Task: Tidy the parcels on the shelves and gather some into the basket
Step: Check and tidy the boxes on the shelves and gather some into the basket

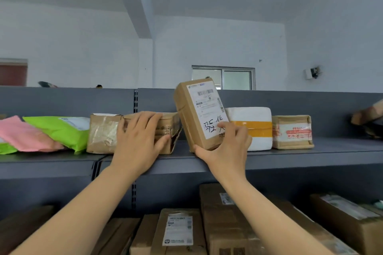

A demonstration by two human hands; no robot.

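Observation:
A brown cardboard parcel with a white label (199,109) stands tilted on the grey top shelf (310,152). My right hand (226,147) grips its lower end, thumb under the bottom corner and fingers on the label. My left hand (138,138) lies spread over a torn, dented brown box (167,128) just left of it, fingers over the top and thumb on the front. Left of that sits a tape-wrapped brown box (102,133). No basket is in view.
A white parcel with a yellow band (257,128) and a small box with red tape (292,131) stand to the right. Green (60,130) and pink (24,134) mailer bags lie at the left. Several cardboard boxes (226,223) fill the shelf below.

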